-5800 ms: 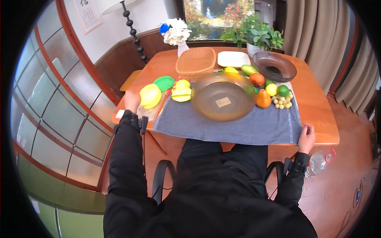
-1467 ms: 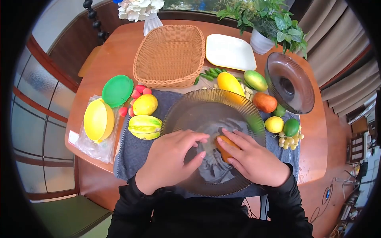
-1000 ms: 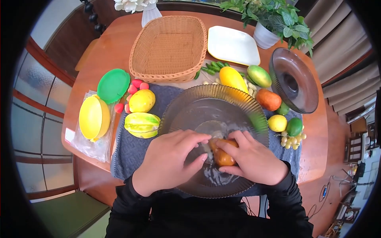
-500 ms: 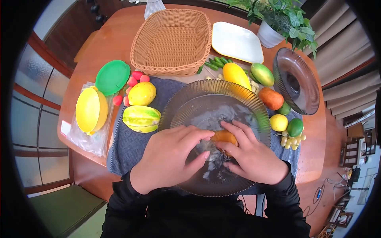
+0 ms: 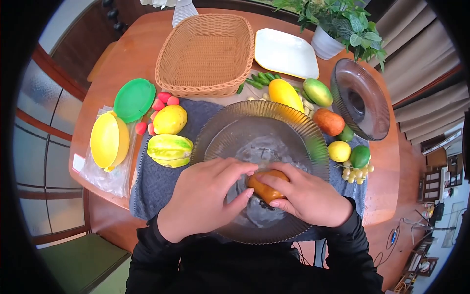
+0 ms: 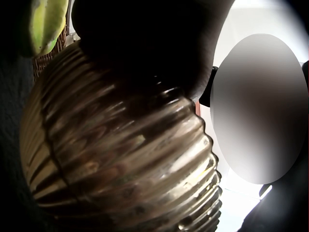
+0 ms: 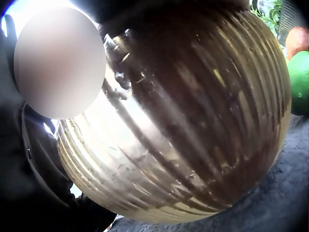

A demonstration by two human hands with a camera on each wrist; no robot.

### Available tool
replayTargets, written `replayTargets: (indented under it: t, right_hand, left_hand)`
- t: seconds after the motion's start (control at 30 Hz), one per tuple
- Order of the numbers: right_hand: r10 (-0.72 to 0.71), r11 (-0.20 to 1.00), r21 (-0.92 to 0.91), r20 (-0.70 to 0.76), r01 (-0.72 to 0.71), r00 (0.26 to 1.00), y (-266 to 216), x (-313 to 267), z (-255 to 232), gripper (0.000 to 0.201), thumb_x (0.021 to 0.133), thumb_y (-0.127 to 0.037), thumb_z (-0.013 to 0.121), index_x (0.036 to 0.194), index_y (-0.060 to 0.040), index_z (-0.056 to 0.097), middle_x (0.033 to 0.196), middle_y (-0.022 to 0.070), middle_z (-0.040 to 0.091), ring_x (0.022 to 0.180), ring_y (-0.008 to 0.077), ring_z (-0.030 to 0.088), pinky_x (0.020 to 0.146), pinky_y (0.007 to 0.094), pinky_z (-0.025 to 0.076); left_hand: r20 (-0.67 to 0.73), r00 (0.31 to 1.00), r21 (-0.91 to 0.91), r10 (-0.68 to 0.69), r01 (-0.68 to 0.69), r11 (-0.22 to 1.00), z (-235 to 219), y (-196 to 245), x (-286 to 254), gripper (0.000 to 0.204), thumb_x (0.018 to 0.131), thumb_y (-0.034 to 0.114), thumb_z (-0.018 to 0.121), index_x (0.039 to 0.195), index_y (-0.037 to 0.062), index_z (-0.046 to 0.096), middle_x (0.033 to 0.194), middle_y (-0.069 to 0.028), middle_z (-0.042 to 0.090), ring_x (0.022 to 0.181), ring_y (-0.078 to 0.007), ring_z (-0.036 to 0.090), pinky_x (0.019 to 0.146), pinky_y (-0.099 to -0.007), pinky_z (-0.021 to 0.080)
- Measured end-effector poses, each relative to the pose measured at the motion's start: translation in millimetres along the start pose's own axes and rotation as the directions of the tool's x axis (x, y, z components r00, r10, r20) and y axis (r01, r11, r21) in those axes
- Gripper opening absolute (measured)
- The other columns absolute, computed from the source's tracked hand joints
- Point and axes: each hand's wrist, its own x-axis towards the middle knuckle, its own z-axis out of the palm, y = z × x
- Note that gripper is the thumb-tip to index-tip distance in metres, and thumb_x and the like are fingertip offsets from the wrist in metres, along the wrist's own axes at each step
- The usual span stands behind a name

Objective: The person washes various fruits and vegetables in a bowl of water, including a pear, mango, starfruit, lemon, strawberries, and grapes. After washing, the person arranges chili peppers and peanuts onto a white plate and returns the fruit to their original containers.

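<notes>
A large smoky, ribbed glass bowl [image 5: 313, 147] with rippling water in it stands on the grey-blue towel [image 5: 147, 196]. My right hand [image 5: 313, 196] grips an orange-brown pear [image 5: 267, 188] over the water, fingers across its top and thumb at its near side. Opposite it, my left hand [image 5: 203, 196] is held over the bowl, thumb apart from its loosely bent fingers, tips right at the pear's left end. In the left wrist view the bowl's ribbed wall [image 6: 140, 154] fills the middle, the hand dark above it. In the right wrist view the bowl [image 7: 193, 135] hides the pear.
Left of the bowl lie a star fruit [image 5: 169, 150], a yellow mango [image 5: 170, 120], a yellow bowl [image 5: 110, 140] and a green lid [image 5: 134, 100]. Behind are a wicker basket [image 5: 205, 54] and white tray [image 5: 286, 53]. At right stand several fruits and another glass bowl [image 5: 362, 98].
Both hands have come from the table's edges to the bowl. My right hand has turned the pear about in the water, while the left has stayed nearly still these last moments.
</notes>
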Motion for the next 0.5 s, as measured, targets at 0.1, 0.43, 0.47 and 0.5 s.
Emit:
replayTargets:
  t: [0.1, 0.43, 0.47, 0.5]
  right_hand:
    - [-0.025, 0.999, -0.021, -0.016, 0.025, 1.000, 1, 0, 1, 0.050, 0.110, -0.032, 0.066, 0.156, -0.0162, 0.056, 0.151, 0.0239, 0.055, 0.130, 0.0456, 0.065, 0.102, 0.0488, 0.060]
    - [0.033, 0.968, 0.250, -0.198, 0.018, 0.980, 11, -9, 4, 0.042, 0.114, -0.019, 0.058, 0.155, -0.0089, 0.057, 0.162, 0.0285, 0.053, 0.141, 0.0494, 0.060, 0.115, 0.0487, 0.053]
    - [0.015, 0.965, 0.259, -0.216, 0.043, 0.976, 14, -9, 5, 0.041, 0.114, -0.019, 0.057, 0.154, -0.0062, 0.057, 0.160, 0.0281, 0.055, 0.140, 0.0493, 0.060, 0.116, 0.0484, 0.052]
    - [-0.003, 0.961, 0.268, -0.236, 0.068, 0.972, 15, -8, 5, 0.041, 0.115, -0.018, 0.056, 0.153, -0.0035, 0.057, 0.158, 0.0278, 0.057, 0.140, 0.0492, 0.061, 0.116, 0.0482, 0.052]
  left_hand:
    - [0.007, 1.000, -0.011, -0.009, 0.009, 1.000, 0, 0, 1, 0.039, 0.090, 0.013, 0.083, 0.127, 0.0092, 0.071, 0.108, -0.0092, 0.077, 0.095, -0.0289, 0.076, 0.081, -0.0395, 0.059]
    - [0.125, 0.992, 0.069, 0.035, -0.044, 0.997, -4, 3, 3, 0.052, 0.093, 0.029, 0.085, 0.139, 0.0116, 0.069, 0.122, -0.0104, 0.077, 0.109, -0.0329, 0.074, 0.091, -0.0427, 0.060]
    - [0.152, 0.987, 0.082, 0.048, -0.061, 0.995, -5, 3, 4, 0.054, 0.093, 0.032, 0.085, 0.141, 0.0125, 0.069, 0.122, -0.0100, 0.077, 0.111, -0.0329, 0.074, 0.091, -0.0430, 0.060]
    - [0.152, 0.987, 0.082, 0.048, -0.061, 0.995, -5, 4, 4, 0.054, 0.093, 0.032, 0.085, 0.141, 0.0125, 0.069, 0.122, -0.0100, 0.077, 0.111, -0.0329, 0.074, 0.091, -0.0430, 0.060]
